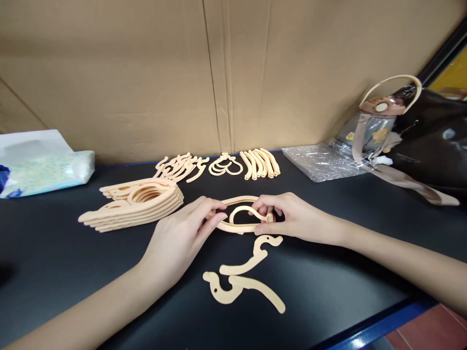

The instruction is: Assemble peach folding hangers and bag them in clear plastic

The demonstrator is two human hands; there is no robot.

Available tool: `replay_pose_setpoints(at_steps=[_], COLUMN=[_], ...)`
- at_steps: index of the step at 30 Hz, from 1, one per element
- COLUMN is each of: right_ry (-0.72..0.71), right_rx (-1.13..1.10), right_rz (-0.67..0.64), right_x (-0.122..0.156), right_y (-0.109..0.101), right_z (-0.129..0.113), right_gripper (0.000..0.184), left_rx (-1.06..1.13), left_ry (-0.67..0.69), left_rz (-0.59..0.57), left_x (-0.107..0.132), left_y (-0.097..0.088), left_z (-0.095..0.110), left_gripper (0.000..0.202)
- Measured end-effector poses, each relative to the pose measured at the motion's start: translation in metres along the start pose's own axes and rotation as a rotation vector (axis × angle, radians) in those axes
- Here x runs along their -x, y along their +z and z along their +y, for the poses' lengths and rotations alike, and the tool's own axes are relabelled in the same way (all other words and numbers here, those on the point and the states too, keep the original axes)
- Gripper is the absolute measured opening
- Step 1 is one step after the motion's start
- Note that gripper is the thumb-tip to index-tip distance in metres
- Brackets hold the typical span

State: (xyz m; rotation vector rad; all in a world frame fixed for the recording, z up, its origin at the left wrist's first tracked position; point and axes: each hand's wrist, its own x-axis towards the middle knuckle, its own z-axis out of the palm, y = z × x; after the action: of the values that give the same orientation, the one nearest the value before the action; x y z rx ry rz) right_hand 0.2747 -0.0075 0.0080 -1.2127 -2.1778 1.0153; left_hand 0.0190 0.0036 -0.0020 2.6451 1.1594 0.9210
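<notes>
Between my hands, low over the black table, are cream plastic folding-hanger parts: two curved arms [239, 227] and a looped hook [243, 209]. My left hand [193, 221] pinches the left end of the curved arms between thumb and fingers. At the other end, my right hand [282, 214] grips the arms where the hook's end meets them. Nearer to me lie loose pieces: one S-shaped part [268, 240] touching a curved strip [242, 265], and another S-shaped part [222, 291] touching a second strip [260, 287]. Fingers partly hide the joint on the right.
Left stands a stack of folded hangers [146, 209]. Along the back lie S-shaped pieces [178, 167], hook loops [226, 165] and curved strips [260, 163]. A tissue pack [51, 167] is far left; a plastic bag [323, 160], bottle [379, 121] and dark bag [434, 141] are right.
</notes>
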Motion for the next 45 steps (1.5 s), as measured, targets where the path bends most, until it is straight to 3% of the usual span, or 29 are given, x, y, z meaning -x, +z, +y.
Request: replay_pose_setpoints(at_steps=[4,8,12,15,18,21,26,29,32,38,45], right_ry=[0.003,0.045,0.057,0.040,0.033,0.051,0.121,0.141,0.145,0.137,0.113], right_rx=[-0.011,-0.114,-0.149,-0.194,-0.300,-0.376,-0.468,-0.549,-0.594,-0.659,-0.807], right_rz=[0.014,0.024,0.037,0.018,0.029,0.050,0.059,0.056,0.035,0.019,-0.052], right_x=[0.000,0.000,0.000,-0.002,-0.003,-0.004,-0.002,0.000,0.001,0.002,-0.001], right_y=[0.000,-0.001,-0.003,-0.004,-0.004,-0.004,-0.004,-0.005,-0.005,-0.001,0.007], right_z=[0.000,0.000,0.001,0.002,0.004,0.005,0.000,-0.004,-0.006,-0.006,-0.009], right_gripper=[0.030,0.032,0.034,0.029,0.026,0.024,0.021,0.021,0.022,0.019,0.016], left_rx=[0.380,0.730,0.883,0.880,0.678,0.426,0.125,0.043,0.036,0.115,0.139], left_ry=[-0.052,-0.211,-0.357,-0.376,-0.206,0.112,0.596,0.692,0.611,0.291,0.100], left_rz=[-0.055,-0.110,-0.125,-0.111,-0.069,-0.020,-0.157,-0.153,-0.149,-0.264,-0.273], left_x=[-0.002,-0.004,-0.006,-0.006,0.002,0.017,0.034,0.028,0.017,0.010,0.012], left_y=[0.000,0.000,-0.002,-0.005,-0.009,-0.012,-0.012,-0.008,-0.005,0.004,0.004], left_z=[0.001,0.008,0.015,0.019,0.023,0.027,0.035,0.035,0.030,0.022,0.023], left_gripper=[0.012,0.018,0.030,0.030,0.011,0.017,0.020,0.020,0.019,0.019,0.012])
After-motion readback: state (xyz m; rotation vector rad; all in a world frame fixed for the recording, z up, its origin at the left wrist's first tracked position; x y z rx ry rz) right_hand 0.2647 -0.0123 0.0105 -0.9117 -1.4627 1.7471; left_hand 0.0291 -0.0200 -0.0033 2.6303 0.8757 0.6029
